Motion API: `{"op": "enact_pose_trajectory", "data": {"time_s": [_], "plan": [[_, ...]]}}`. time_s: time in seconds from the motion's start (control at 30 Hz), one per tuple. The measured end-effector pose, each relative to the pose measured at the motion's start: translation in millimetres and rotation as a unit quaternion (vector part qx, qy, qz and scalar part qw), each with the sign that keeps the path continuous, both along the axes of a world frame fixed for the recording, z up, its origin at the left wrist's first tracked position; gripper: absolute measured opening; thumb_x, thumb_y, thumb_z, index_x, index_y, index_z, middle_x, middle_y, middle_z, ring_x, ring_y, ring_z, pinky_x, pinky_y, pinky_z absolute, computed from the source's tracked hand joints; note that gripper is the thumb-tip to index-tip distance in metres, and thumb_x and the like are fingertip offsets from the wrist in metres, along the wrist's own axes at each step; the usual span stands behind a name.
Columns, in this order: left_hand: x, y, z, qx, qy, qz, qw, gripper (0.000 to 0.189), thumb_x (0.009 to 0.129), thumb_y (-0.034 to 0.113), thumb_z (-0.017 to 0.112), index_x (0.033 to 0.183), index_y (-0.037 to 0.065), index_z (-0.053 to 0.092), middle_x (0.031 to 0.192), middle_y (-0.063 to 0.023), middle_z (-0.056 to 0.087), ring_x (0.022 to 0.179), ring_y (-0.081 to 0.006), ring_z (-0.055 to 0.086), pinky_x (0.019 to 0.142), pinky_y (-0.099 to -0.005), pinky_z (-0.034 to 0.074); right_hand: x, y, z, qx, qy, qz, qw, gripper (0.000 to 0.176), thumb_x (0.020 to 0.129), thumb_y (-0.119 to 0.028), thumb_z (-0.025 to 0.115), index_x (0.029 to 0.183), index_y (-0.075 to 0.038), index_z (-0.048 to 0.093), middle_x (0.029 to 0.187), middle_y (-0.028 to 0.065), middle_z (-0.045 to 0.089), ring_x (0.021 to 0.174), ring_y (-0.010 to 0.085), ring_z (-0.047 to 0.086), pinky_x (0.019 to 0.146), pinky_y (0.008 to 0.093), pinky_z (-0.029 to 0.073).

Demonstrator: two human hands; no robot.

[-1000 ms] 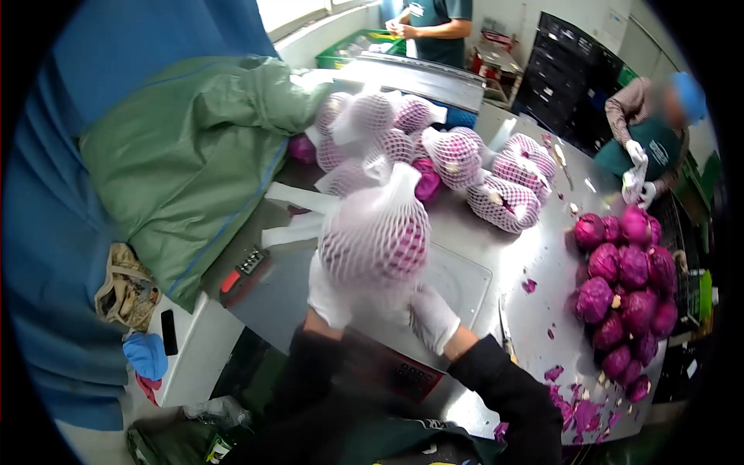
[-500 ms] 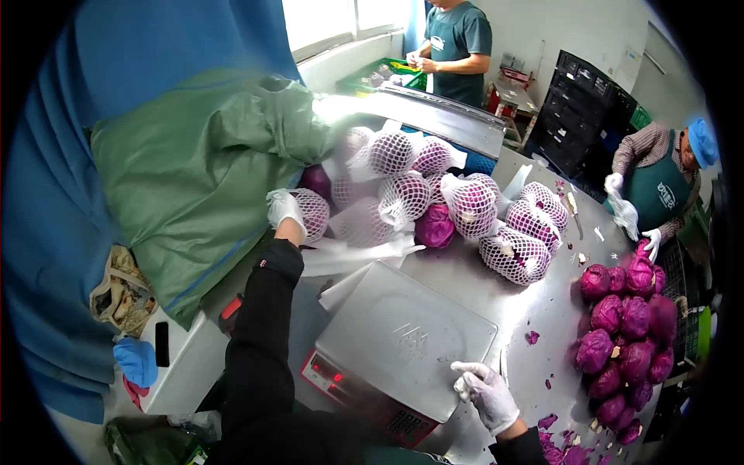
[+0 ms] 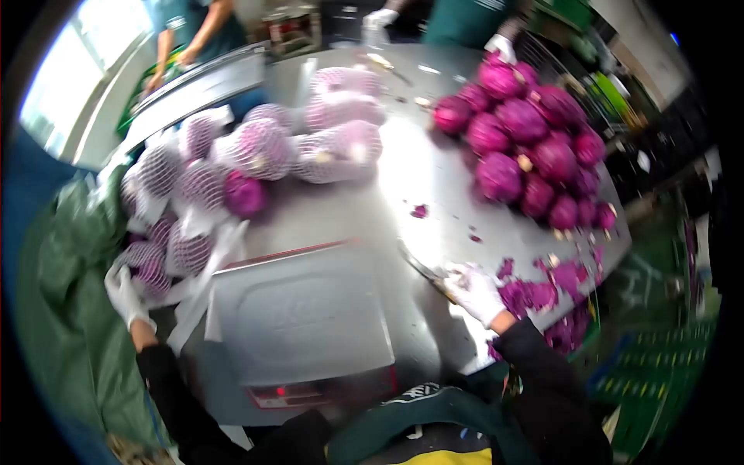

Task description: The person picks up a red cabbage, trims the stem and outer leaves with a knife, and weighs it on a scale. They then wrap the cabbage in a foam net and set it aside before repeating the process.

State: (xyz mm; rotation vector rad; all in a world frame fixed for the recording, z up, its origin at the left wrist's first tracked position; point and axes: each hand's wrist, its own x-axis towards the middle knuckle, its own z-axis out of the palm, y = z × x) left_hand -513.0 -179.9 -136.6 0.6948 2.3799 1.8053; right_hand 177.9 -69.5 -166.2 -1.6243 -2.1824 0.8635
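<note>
Netted red cabbage (image 3: 155, 267): at the left edge of the steel surface (image 3: 349, 217), beside the green sack (image 3: 62, 310). Gloved left hand (image 3: 126, 293) touches it; whether its grip is spread or pressed together cannot be told through the blur. Gloved right hand (image 3: 476, 292): at the knife (image 3: 418, 266) right of the scale (image 3: 298, 310), grip likewise indistinct. Loose red cabbages (image 3: 527, 132): heaped far right.

Produce packing room: steel worktop (image 3: 341, 221) carrying a weighing scale (image 3: 298, 314), netted cabbages (image 3: 256, 147), loose red cabbages (image 3: 527, 139); gloved co-workers at its far edge.
</note>
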Motion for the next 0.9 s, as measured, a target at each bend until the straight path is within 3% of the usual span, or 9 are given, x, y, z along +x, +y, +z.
{"op": "enact_pose_trajectory", "data": {"time_s": [0.07, 0.1, 0.23, 0.37, 0.5, 0.6, 0.77, 0.8, 0.9], "plan": [[38.3, 9.3, 14.5, -0.027, 0.045, -0.05, 0.997, 0.037, 0.095, 0.016, 0.061, 0.128, 0.0, 0.054, 0.127, -0.0101, 0.057, 0.115, -0.0179, 0.054, 0.099, -0.0306, 0.042, 12.3, -10.8, -8.7, 0.034, -0.134, 0.027, 0.99, 0.06, 0.083, -0.049, 0.064, 0.12, -0.002, 0.06, 0.123, 0.0188, 0.058, 0.113, 0.0356, 0.053, 0.097, 0.047, 0.043], [52.6, 19.9, 15.8, -0.045, 0.106, -0.092, 0.989, 0.037, 0.096, 0.015, 0.059, 0.13, 0.002, 0.053, 0.129, -0.0096, 0.056, 0.118, -0.0187, 0.052, 0.103, -0.0317, 0.038, 10.5, -16.9, -5.2, 0.029, -0.128, 0.027, 0.991, 0.064, 0.081, -0.052, 0.065, 0.122, -0.004, 0.057, 0.118, 0.0189, 0.057, 0.112, 0.0362, 0.054, 0.096, 0.0461, 0.044], [162.8, 64.7, 43.5, -0.041, 0.059, -0.286, 0.956, 0.037, 0.098, 0.01, 0.055, 0.134, 0.001, 0.05, 0.135, -0.0098, 0.052, 0.125, -0.0181, 0.048, 0.108, -0.0317, 0.034, 1.6, -19.3, -42.4, 0.047, -0.177, 0.023, 0.983, 0.037, 0.087, -0.037, 0.063, 0.105, -0.006, 0.057, 0.1, 0.0146, 0.06, 0.097, 0.034, 0.061, 0.081, 0.045, 0.051], [277.8, 106.5, 65.6, -0.031, -0.037, -0.441, 0.896, 0.039, 0.097, 0.005, 0.053, 0.136, 0.003, 0.048, 0.136, -0.0074, 0.052, 0.127, -0.0175, 0.047, 0.107, -0.0305, 0.036, 12.6, -16.9, -58.5, -0.031, -0.024, -0.076, 0.996, 0.025, 0.091, -0.026, 0.057, 0.099, -0.003, 0.055, 0.097, 0.0174, 0.063, 0.09, 0.0367, 0.062, 0.077, 0.0465, 0.05], [418.7, 134.4, 85.2, -0.148, 0.128, -0.574, 0.795, 0.044, 0.091, 0.004, 0.058, 0.134, 0.007, 0.05, 0.135, -0.0064, 0.054, 0.126, -0.0183, 0.049, 0.105, -0.0356, 0.037, 48.0, -25.9, -77.7, -0.083, 0.264, -0.257, 0.926, 0.02, 0.093, -0.015, 0.053, 0.107, 0.0, 0.053, 0.1, 0.0174, 0.059, 0.09, 0.0292, 0.059, 0.081, 0.0396, 0.05], [512.3, 149.6, 76.8, -0.197, 0.159, -0.63, 0.734, 0.044, 0.09, 0.008, 0.061, 0.133, 0.009, 0.052, 0.132, -0.0046, 0.055, 0.125, -0.0177, 0.049, 0.103, -0.0336, 0.037, 74.4, -35.1, -93.4, 0.085, 0.279, -0.328, 0.899, 0.025, 0.094, -0.006, 0.05, 0.117, 0.001, 0.048, 0.101, 0.0116, 0.055, 0.089, 0.0218, 0.052, 0.094, 0.0352, 0.044], [625.7, 186.7, 33.4, -0.224, 0.133, -0.721, 0.642, 0.044, 0.089, 0.002, 0.06, 0.132, 0.011, 0.052, 0.132, -0.0057, 0.054, 0.124, -0.0188, 0.048, 0.102, -0.0333, 0.038, 186.6, -48.6, -89.2, 0.003, 0.272, -0.374, 0.887, 0.028, 0.093, -0.004, 0.05, 0.12, 0.005, 0.047, 0.127, 0.0149, 0.048, 0.107, 0.0269, 0.05, 0.105, 0.0337, 0.036], [651.8, 188.5, 28.3, -0.233, 0.133, -0.734, 0.624, 0.046, 0.088, 0.001, 0.061, 0.132, 0.011, 0.052, 0.131, -0.0059, 0.054, 0.124, -0.0189, 0.048, 0.101, -0.0329, 0.038, 197.2, -51.2, -90.4, 0.149, 0.313, -0.467, 0.813, 0.035, 0.093, -0.007, 0.052, 0.126, 0.006, 0.046, 0.146, 0.0193, 0.035, 0.123, 0.0306, 0.047, 0.107, 0.035, 0.033], [702.8, 200.0, -9.8, -0.206, 0.172, -0.792, 0.548, 0.049, 0.086, 0.01, 0.065, 0.132, 0.007, 0.05, 0.129, -0.0139, 0.055, 0.122, -0.0286, 0.051, 0.102, -0.0401, 0.042, 259.7, -66.3, -68.3, 0.123, 0.436, -0.494, 0.742, 0.06, 0.098, -0.017, 0.049, 0.148, 0.003, 0.023, 0.155, 0.0216, 0.023, 0.141, 0.0308, 0.031, 0.115, 0.0351, 0.025]]}}
